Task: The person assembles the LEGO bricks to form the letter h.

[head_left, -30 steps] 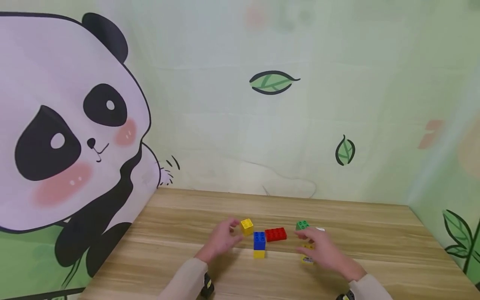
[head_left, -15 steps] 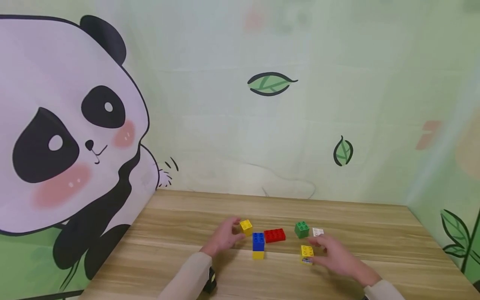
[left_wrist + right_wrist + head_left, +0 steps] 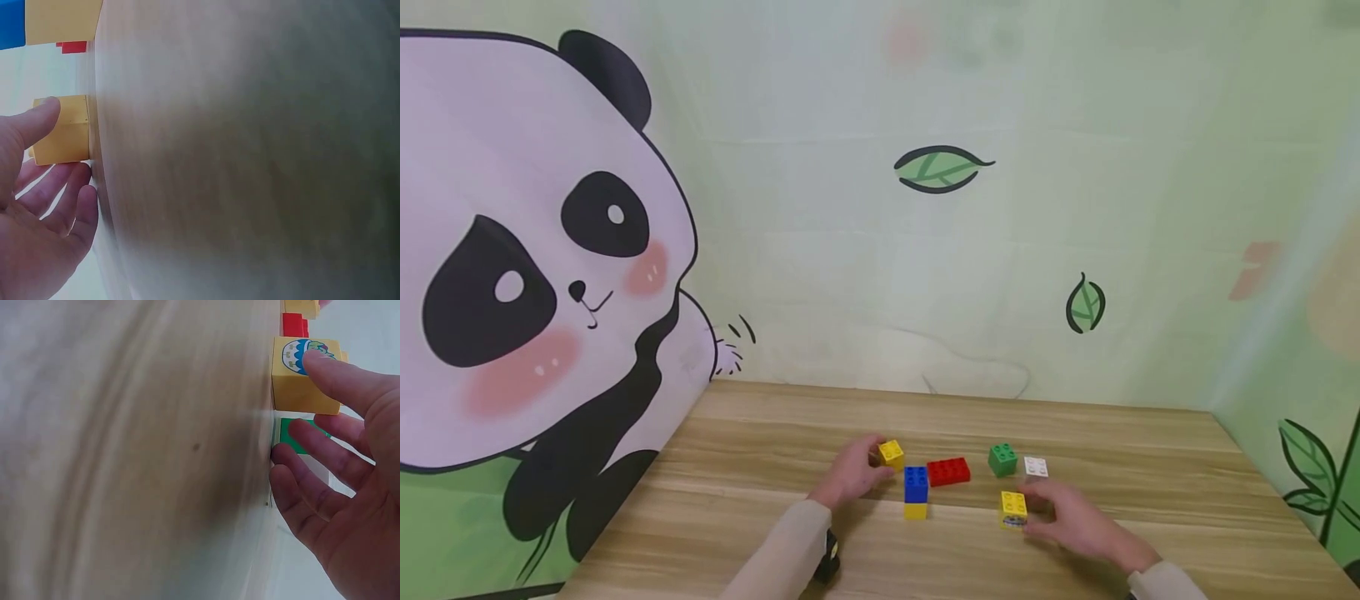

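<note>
My left hand (image 3: 855, 472) holds a yellow toy building brick (image 3: 891, 453) between thumb and fingers at the left of the group. In the left wrist view the thumb overlaps that brick's face, with the fingers along its far side. To the right, my right hand (image 3: 1070, 517) has thumb and index finger about another yellow building brick (image 3: 1012, 505), which bears a printed picture. The right wrist view shows the thumb tip over this print (image 3: 294, 357); the other fingers are spread. Both bricks stand on the wooden table (image 3: 760, 425).
Between the hands, a blue brick (image 3: 915, 483) sits on a yellow one (image 3: 915, 510). Beside it lies a long red brick (image 3: 949, 471). A green brick (image 3: 1002, 459) and a white brick (image 3: 1035, 467) stand behind the printed one. A panda-patterned cloth (image 3: 820, 250) hangs at the back.
My right hand has moved right and toward me, off the green brick's front, to the printed yellow brick. My left hand has drawn closer round its yellow brick.
</note>
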A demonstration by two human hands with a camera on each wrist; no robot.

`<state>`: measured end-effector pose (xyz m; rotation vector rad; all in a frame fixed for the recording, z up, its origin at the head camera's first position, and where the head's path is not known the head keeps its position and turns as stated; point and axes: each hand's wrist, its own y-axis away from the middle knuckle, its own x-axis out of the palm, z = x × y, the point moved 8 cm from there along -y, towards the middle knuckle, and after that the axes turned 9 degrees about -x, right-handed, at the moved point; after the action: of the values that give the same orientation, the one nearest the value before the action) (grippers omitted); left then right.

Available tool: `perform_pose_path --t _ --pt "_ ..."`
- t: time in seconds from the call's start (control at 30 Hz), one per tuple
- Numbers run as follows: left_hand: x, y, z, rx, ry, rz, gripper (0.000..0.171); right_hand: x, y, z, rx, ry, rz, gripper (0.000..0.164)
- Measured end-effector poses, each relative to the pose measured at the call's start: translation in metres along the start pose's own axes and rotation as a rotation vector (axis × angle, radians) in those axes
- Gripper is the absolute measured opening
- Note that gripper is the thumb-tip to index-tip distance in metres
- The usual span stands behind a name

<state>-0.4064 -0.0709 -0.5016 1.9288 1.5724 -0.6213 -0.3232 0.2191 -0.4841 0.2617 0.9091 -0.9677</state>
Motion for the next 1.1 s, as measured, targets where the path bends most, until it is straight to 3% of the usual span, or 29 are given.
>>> perform_pose_path --t 0.2,0.5,0.67,0.97,1.1 --pt "0.0 0.0 -0.001 -0.002 -0.022 -0.023 0.045 0.003 -0.003 -0.006 0.026 0.004 0.032 0.053" --pt "-0.003 0.002 -0.003 0.073 0.001 -0.023 0.035 0.004 -0.006 -0.007 0.038 0.017 0.043 0.046" --pt "-0.006 0.01 -0.002 0.118 0.019 -0.009 0.03 0.004 -0.005 -0.003 0.016 0.012 0.039 0.041" --pt "-0.01 0.026 0.008 0.103 0.022 0.022 0.03 0.002 -0.002 0.002 -0.02 0.046 0.032 0.034" --pt "-0.014 0.035 0.004 0.149 0.033 0.026 0.028 0.001 0.0 0.004 -0.025 0.052 0.035 0.033"
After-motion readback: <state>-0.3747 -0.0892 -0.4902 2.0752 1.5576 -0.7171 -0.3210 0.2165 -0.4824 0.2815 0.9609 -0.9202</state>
